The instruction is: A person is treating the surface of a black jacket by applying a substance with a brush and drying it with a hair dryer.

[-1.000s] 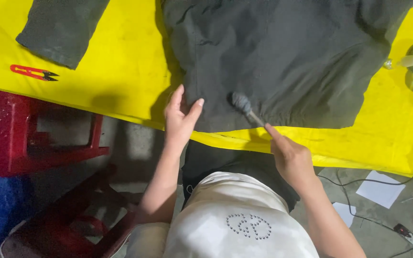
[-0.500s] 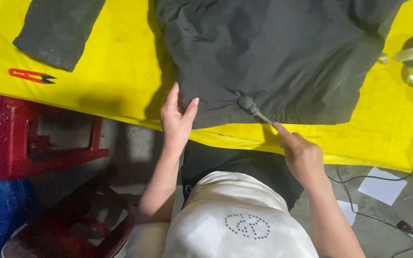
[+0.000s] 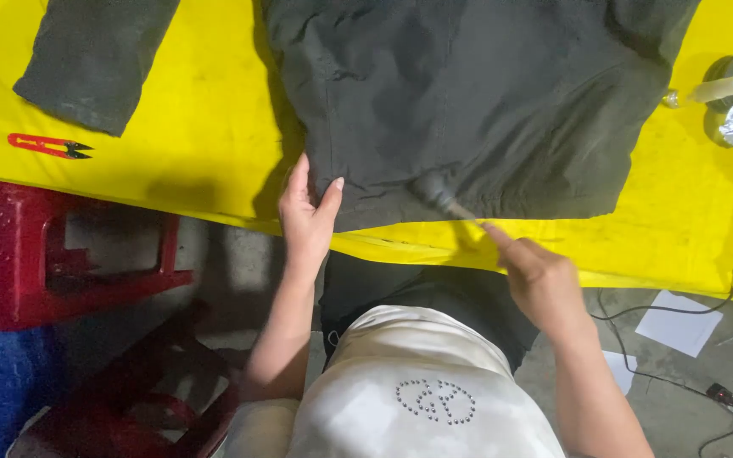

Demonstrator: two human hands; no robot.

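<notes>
Left hand (image 3: 307,214) lies flat, fingers spread and grip released, pressing the lower left hem of the dark garment (image 3: 468,102) spread on the yellow tabletop (image 3: 205,127). Right hand (image 3: 540,280), forearm angled in from the lower right, has its grip clenched on a small brush (image 3: 439,195) whose blurred head touches the hem.

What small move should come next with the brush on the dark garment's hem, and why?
Probably another short stroke rightward along the hem. The right hand holds a small blurred brush whose head sits on the dark grey fabric garment near its lower edge, while the left hand presses the hem flat on the yellow table cover. The hem to the right looks unbrushed.
</notes>
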